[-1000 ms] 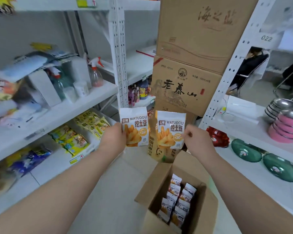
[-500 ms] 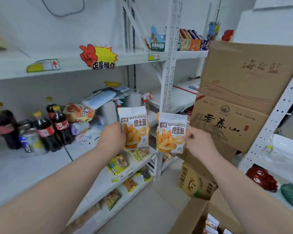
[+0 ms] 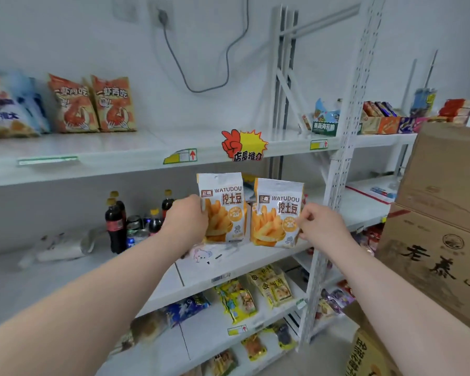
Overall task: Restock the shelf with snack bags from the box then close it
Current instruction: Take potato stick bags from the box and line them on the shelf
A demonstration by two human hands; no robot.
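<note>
Both forearms reached forward at mid-frame; the left hand (image 3: pixel 186 222) gripped the left snack bag (image 3: pixel 223 207) by its left edge, fingers curled around that edge with the bag standing upright to the right of the knuckles, while the right hand (image 3: pixel 320 226) pinched the right snack bag (image 3: pixel 278 213) at its lower right edge between thumb and fingertips. The two bags were held side by side, nearly touching, just above the front of the middle shelf (image 3: pixel 228 264). Behind them stood cola bottles (image 3: pixel 114 223), and above, the upper shelf (image 3: pixel 120 156) carried a red promotional tag (image 3: pixel 243 145) and shrimp chip bags (image 3: pixel 92 104).
</note>
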